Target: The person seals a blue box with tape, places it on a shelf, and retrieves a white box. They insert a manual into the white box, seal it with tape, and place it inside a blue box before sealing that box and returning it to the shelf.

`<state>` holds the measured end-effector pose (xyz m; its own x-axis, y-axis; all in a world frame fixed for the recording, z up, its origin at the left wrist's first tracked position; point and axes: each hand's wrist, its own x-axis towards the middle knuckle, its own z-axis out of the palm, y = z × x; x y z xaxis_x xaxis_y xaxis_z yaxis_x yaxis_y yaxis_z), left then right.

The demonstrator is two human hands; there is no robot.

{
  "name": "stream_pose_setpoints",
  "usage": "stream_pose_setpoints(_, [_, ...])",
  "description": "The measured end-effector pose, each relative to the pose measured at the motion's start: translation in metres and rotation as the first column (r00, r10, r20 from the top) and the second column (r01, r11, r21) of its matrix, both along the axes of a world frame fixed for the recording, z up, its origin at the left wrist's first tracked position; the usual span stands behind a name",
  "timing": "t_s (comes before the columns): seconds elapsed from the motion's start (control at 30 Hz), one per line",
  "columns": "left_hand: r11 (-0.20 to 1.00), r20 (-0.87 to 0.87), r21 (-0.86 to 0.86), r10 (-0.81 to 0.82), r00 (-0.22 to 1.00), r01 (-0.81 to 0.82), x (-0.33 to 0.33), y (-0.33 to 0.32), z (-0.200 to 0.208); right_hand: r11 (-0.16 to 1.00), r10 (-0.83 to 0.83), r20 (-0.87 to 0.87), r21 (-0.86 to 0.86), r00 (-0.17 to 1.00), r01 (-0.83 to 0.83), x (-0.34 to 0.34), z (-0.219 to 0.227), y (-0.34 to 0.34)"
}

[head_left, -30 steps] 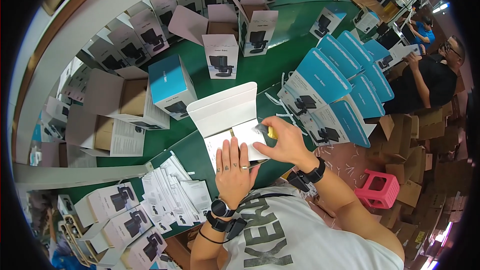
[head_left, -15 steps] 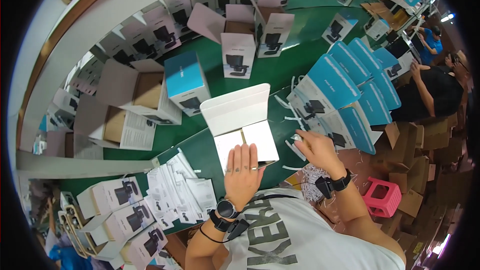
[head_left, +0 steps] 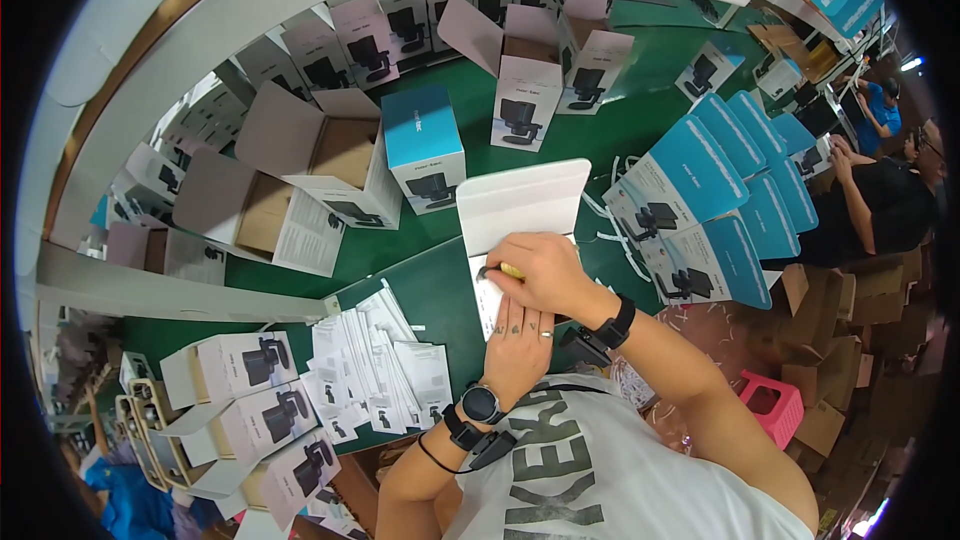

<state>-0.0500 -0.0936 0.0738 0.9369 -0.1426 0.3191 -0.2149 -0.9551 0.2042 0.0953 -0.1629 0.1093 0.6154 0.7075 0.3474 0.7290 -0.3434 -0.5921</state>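
In front of me a white carton (head_left: 523, 202) stands with its lid flap raised at the back. My left hand (head_left: 520, 340) lies flat on the near part of its top, fingers stretched out and close together. Above it, my right hand (head_left: 545, 272) is closed round a small yellow tool (head_left: 511, 270) with a dark tip, whose kind I cannot make out. The tip points left, over the white panel of the carton. Both hands hide much of the carton's near right part.
Left of the carton lie a pile of folded leaflets (head_left: 365, 365) and a blue-topped box (head_left: 424, 130). Open boxes (head_left: 290, 225) stand farther left. Overlapping blue and white box sleeves (head_left: 690, 175) lie at right. A pink stool (head_left: 775, 408) stands on the floor; co-workers are at far right.
My right hand has come from the table's right side to above the carton, beside my left hand. The left hand stays on the carton. The whole view has shifted slightly.
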Motion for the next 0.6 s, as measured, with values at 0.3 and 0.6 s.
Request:
stream_pose_setpoints(0.3, [0.987, -0.201, -0.159, -0.045, 0.979, 0.012, -0.011, 0.007, -0.012, 0.991, 0.131, -0.132, 0.006, 0.983, -0.132, -0.014, -0.007, 0.014])
stream_pose_setpoints(0.6, [0.984, -0.122, 0.168, -0.039, 0.992, 0.060, 0.006, 0.002, 0.022, 0.767, -0.453, -0.110, -0.555, 0.885, 0.323, 0.011, 0.030, -0.142])
